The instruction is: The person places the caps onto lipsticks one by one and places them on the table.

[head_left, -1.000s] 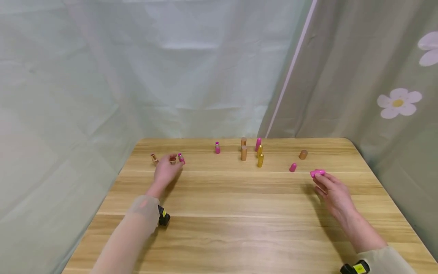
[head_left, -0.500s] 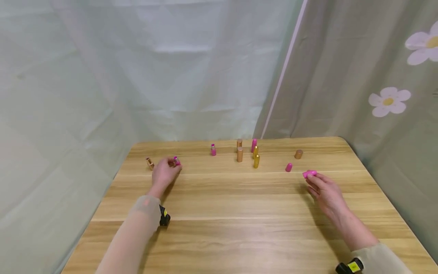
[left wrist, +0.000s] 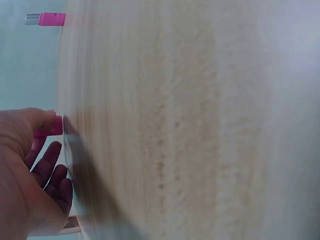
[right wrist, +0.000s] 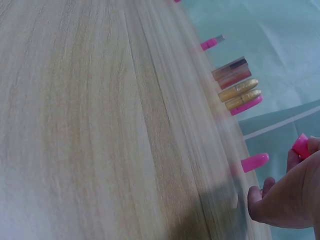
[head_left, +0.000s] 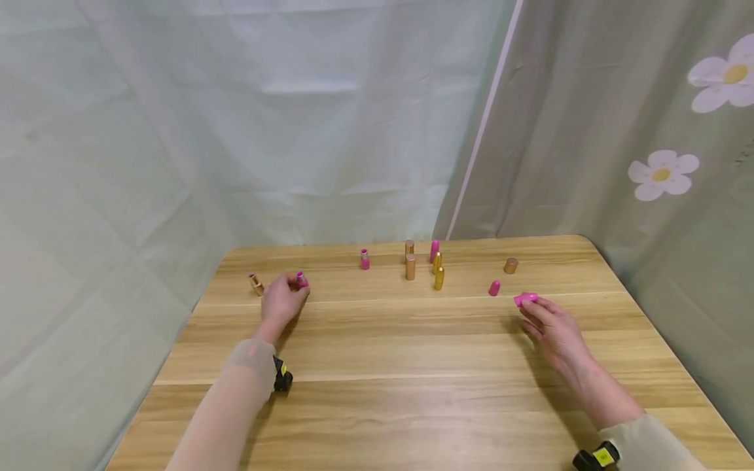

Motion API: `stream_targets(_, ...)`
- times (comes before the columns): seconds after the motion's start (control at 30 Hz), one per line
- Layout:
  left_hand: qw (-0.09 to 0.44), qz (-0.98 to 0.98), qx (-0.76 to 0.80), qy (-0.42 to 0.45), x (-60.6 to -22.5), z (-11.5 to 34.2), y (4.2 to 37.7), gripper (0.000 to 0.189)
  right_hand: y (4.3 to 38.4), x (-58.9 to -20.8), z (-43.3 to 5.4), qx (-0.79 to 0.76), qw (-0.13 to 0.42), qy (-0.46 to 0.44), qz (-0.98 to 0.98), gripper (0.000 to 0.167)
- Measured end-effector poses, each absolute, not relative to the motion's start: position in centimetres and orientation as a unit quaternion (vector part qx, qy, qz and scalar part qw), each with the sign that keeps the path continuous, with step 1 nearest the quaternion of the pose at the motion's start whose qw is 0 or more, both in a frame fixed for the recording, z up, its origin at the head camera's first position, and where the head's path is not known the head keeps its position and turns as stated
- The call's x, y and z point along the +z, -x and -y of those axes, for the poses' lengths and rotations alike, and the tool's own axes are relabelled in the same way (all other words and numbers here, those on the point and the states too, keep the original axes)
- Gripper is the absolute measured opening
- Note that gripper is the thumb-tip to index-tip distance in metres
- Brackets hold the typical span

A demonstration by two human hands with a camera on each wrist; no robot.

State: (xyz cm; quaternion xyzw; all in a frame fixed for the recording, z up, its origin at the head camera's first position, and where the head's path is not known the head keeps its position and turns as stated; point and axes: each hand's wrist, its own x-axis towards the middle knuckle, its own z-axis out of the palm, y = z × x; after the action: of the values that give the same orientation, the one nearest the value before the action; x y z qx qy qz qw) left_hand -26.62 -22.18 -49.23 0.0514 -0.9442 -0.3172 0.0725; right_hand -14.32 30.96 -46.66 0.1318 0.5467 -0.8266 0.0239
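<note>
On the left side of the table, my left hand [head_left: 281, 304] pinches an open pink lipstick tube [head_left: 302, 277] standing upright, its silvery collar upward. In the left wrist view, thumb and finger are at its pink base [left wrist: 58, 125], close over the tabletop. An open copper lipstick tube [head_left: 256, 284] stands just left of that hand. On the right, my right hand [head_left: 556, 330] holds a pink lipstick cap [head_left: 521, 299] tilted on its side above the table, between thumb and fingers. A second pink cap [head_left: 494, 288] stands left of this hand, with a copper cap [head_left: 510, 265] behind it.
Another open pink tube [head_left: 364, 260] stands near the back edge. At back centre are upright closed lipsticks: copper ones [head_left: 410, 268], gold ones [head_left: 438, 279] and a pink one [head_left: 434, 251]. Curtains [head_left: 330, 131] hang behind the wooden table [head_left: 412, 392].
My left fingers have closed in on the pink tube from a looser reach around it. The right hand still holds the pink cap, slightly further left. The head view has shifted a little.
</note>
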Motion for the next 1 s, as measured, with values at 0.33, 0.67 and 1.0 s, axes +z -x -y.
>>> stream_targets(0.33,0.053,0.929,-0.366,-0.026,-49.0,22.2,25.4,0.029,14.1,-46.6,-30.9,-0.827,0.03,-0.143,-0.543,0.011)
stream_targets(0.67,0.058,0.921,-0.385,0.035,-46.9,20.4,22.9,0.028,14.2,-46.5,-30.6,-0.826,0.025,-0.127,-0.549,0.008)
stream_targets(1.0,0.049,0.926,-0.362,0.095,-45.9,18.1,21.2,0.027,14.1,-46.3,-29.6,-0.832,0.022,-0.109,-0.544,0.009)
